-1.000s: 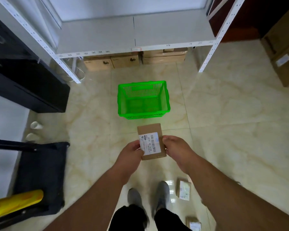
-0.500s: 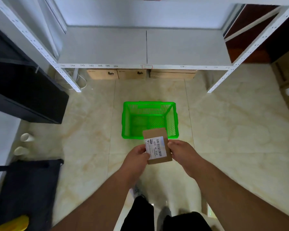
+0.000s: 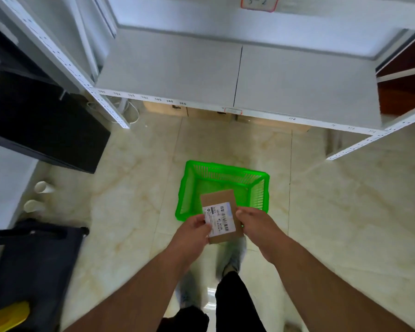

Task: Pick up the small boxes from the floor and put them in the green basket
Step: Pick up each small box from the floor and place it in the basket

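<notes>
A small brown cardboard box [image 3: 219, 200] with a white barcode label is held flat between both hands, above the near rim of the green basket [image 3: 259, 188]. My left hand [image 3: 193, 232] pinches its left edge. My right hand [image 3: 255, 225] grips its right edge. The basket stands on the tiled floor just in front of my feet, and what shows of its inside holds nothing. No other small boxes are in view.
A white metal shelf rack [image 3: 237, 77] stands beyond the basket, with brown cartons [image 3: 201, 112] under it. A black cabinet [image 3: 41, 121] is at the left, two paper cups [image 3: 42, 188] by the wall, a black bag [image 3: 34, 264] at lower left.
I have stepped forward with the box held in both hands. The basket is now closer, and the box overlaps its near rim. The boxes on the floor have left the view.
</notes>
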### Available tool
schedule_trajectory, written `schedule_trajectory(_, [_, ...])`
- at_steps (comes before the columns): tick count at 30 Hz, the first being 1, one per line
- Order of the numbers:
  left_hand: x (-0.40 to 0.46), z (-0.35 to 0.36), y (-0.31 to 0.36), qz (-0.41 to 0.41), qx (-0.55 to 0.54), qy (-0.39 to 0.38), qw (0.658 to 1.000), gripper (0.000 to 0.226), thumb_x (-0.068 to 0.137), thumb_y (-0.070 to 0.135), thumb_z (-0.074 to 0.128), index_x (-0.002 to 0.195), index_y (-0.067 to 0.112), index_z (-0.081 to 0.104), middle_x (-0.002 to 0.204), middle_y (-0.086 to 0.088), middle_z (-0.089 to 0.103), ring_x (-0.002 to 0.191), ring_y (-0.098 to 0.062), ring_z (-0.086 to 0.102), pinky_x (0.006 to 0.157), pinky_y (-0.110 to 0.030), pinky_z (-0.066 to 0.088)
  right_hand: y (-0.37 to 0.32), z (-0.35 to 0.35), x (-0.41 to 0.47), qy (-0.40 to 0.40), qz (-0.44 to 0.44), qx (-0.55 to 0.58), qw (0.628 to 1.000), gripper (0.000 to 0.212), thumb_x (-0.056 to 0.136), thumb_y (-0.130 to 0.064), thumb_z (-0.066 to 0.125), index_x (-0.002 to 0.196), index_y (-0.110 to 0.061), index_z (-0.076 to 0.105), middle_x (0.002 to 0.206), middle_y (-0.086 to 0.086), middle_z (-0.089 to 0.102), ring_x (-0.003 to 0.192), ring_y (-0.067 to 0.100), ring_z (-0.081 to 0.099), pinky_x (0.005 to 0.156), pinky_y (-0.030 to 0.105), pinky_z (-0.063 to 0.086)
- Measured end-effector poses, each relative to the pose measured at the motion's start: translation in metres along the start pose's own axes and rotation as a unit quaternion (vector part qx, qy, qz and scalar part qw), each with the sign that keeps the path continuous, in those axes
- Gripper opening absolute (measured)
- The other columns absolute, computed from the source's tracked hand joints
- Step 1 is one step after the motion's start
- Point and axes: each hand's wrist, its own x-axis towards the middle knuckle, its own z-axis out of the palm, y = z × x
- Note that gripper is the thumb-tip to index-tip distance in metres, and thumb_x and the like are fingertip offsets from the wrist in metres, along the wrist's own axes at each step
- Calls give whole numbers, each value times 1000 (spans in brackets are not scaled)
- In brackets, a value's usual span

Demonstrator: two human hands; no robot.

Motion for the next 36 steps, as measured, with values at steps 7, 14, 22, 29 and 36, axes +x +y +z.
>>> schedule_trajectory(7, [128, 23, -10, -52, -56, 33, 996, 35, 98, -5, 45, 92, 22, 66, 93, 6, 76, 70, 6, 72, 59, -15, 54, 7, -13, 139, -48, 14, -95, 994, 35, 77, -31, 47, 87, -30, 80, 99, -1, 80, 94, 22, 75, 92, 47, 58])
schedule_trajectory(14, [286, 16, -81, -123, -109, 32, 986, 30, 97, 4, 49, 111, 18, 71, 109, 0, 78, 109, -14, 64, 101, -42, 50, 57, 16, 303, -41, -20, -246, 968, 33, 98, -25, 43, 117, -20, 69, 115, 2, 73, 75, -4, 59, 56, 20, 42])
schedule_trajectory(22, [458, 3, -179, -144, -267, 49, 952, 29, 95, 1, 50, 113, 16, 68, 115, -1, 74, 116, -15, 62, 97, -38, 52, 108, 71, 465, -19, -64, -433, 899, 43, 94, -23, 46, 135, -13, 55, 140, 14, 61, 119, 31, 62, 93, 34, 52])
schedule_trajectory(29, [551, 7, -217, -135, -383, 57, 912, 35, 96, -2, 44, 104, 21, 69, 106, 0, 72, 100, -16, 61, 96, -38, 50, 124, 102, 545, -31, -109, -564, 818, 38, 86, -26, 50, 123, -19, 54, 128, 13, 63, 114, 39, 58, 88, 38, 51])
schedule_trajectory(36, [576, 0, -223, -123, -415, 76, 898, 31, 92, -8, 44, 102, 12, 66, 110, -9, 62, 107, -24, 54, 109, -47, 47, 132, 114, 572, -55, -117, -472, 872, 28, 82, -13, 53, 109, -17, 58, 120, 12, 68, 107, 31, 66, 78, 27, 50])
